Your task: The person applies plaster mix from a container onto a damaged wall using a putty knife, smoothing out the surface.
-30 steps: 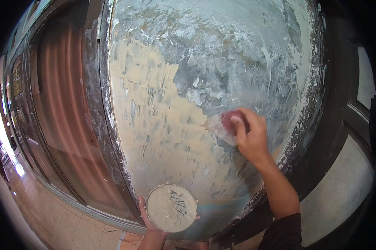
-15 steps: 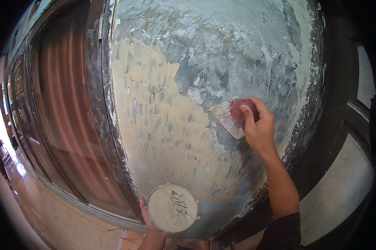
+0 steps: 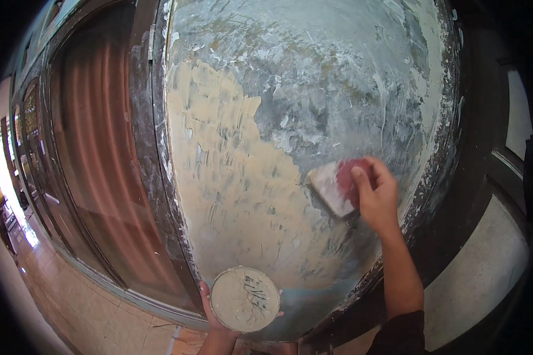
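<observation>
My right hand point(image 3: 377, 198) grips the red part of a putty scraper point(image 3: 334, 188), whose blade is smeared with pale filler. The blade is held at the wall point(image 3: 325, 106), by the ragged border between the beige putty coat point(image 3: 231, 177) and bare grey surface; whether its edge touches cannot be made out. Low in front of the wall, my left hand point(image 3: 212, 313) holds a round tub lid point(image 3: 242, 302) from beneath, its fingers showing at both sides. The lid carries a layer of beige putty with dark streaks across it.
A dark window frame point(image 3: 145, 118) with reddish-brown curtains point(image 3: 95, 118) behind glass borders the wall on the left. Dark wooden door framing point(image 3: 485, 142) with pale panels stands at the right. Tiled floor point(image 3: 101, 302) runs along the lower left.
My right hand and the scraper have moved down and slightly right along the wall. The lid in my left hand has stayed nearly in place. The view has shifted a little.
</observation>
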Demonstrator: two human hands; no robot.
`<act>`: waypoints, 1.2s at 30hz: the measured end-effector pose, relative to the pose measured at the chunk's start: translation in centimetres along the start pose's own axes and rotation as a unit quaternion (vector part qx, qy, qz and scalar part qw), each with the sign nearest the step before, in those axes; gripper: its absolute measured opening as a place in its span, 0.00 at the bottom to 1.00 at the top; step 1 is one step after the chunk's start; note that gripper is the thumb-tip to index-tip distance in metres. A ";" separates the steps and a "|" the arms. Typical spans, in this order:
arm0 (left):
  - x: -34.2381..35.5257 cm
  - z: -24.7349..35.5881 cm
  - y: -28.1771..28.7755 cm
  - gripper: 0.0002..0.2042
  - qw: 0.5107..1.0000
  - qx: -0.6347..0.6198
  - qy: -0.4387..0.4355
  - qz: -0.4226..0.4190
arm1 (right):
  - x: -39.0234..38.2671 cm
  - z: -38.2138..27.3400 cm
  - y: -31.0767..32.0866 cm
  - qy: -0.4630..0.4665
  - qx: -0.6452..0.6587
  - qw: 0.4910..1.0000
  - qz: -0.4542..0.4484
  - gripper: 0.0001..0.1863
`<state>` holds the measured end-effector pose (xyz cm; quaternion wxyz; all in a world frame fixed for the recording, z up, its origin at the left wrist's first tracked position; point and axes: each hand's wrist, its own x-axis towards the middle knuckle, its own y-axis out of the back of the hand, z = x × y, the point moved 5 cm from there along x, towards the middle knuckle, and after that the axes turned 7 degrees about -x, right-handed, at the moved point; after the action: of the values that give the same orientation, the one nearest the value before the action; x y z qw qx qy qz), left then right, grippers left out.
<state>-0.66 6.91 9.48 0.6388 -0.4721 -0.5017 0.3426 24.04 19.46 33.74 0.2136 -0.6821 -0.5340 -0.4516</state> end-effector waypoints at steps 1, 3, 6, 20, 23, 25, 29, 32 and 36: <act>0.0 0.1 0.1 0.52 1.000 -0.001 -0.003 0.000 | -1.3 0.5 -0.6 -0.073 0.073 0.993 -0.065 0.10; 0.1 0.3 0.5 0.52 0.999 0.035 0.005 -0.002 | -4.9 0.7 -2.7 -0.133 0.069 0.968 -0.202 0.11; 0.7 -0.1 0.3 0.52 0.997 -0.069 0.031 -0.019 | -10.5 3.7 -6.3 -0.179 0.036 0.901 -0.395 0.12; -5.6 2.2 0.5 0.52 0.997 -0.019 0.073 -0.032 | -18.8 4.0 -7.3 -0.356 0.074 0.839 -0.404 0.14; -8.3 2.9 2.3 0.53 0.992 -0.106 0.060 0.030 | -23.6 2.7 -9.5 -0.339 0.085 0.836 -0.423 0.15; -10.2 3.1 2.7 0.54 0.990 -0.114 0.070 0.048 | -26.3 3.6 -10.2 -0.337 0.086 0.856 -0.382 0.16; -15.1 4.4 4.8 0.53 0.991 -0.085 0.081 0.056 | -30.3 4.0 -8.7 -0.375 0.055 0.901 -0.210 0.10; -17.8 5.5 7.4 0.53 0.996 -0.051 0.048 0.059 | -34.3 0.9 -8.9 -0.436 0.106 0.882 -0.146 0.07; -19.5 6.6 8.5 0.52 0.997 -0.047 0.022 0.058 | -37.8 -4.9 -10.4 -0.291 -0.016 0.940 -0.177 0.09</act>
<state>-11.83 -6.46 -4.47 0.6060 -0.5370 -0.4749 0.3448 11.72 -1.08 2.28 -0.0453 -0.6818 -0.6777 -0.2718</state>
